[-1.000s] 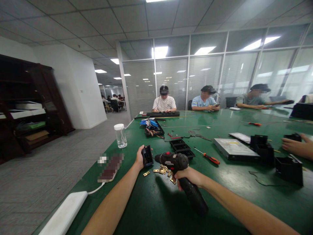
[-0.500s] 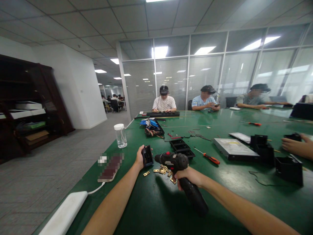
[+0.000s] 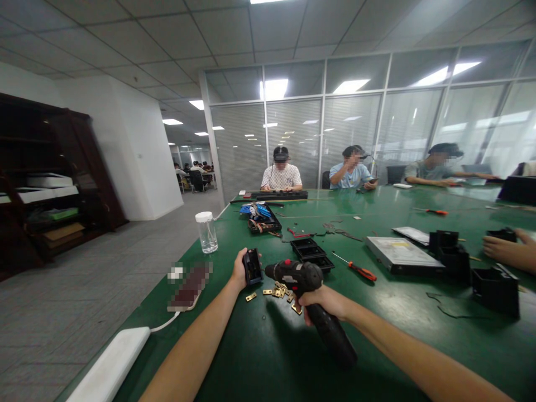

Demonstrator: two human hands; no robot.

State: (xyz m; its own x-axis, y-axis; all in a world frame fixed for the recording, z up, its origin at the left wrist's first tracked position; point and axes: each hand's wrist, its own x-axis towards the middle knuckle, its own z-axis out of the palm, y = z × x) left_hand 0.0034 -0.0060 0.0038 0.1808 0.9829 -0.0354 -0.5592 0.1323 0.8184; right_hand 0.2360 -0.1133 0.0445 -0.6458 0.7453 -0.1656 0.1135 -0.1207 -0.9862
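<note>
My left hand [image 3: 240, 270] is closed around a small black plastic box [image 3: 253, 267], its hollow side facing me. In my right hand [image 3: 320, 301] is a black cordless drill [image 3: 297, 274], held by its grip with the chuck pointing left at the box. Whether the drill's tip touches the box I cannot tell. Several small brass plates [image 3: 280, 290] with holes lie on the green table [image 3: 234, 357], below the drill and the box. Just behind the drill sit black plastic trays [image 3: 310, 251].
A screwdriver [image 3: 355, 267], a silver disc drive [image 3: 402, 254] and black housings [image 3: 494, 290] lie to the right, near another person's hand [image 3: 508, 244]. On the left are a lidded jar [image 3: 206, 231], a phone [image 3: 190, 287] and a white power strip [image 3: 111, 365]. Three people sit across the table.
My hands, the box and the drill have stayed in place. Across the table, the person in light blue has raised one hand to their head.
</note>
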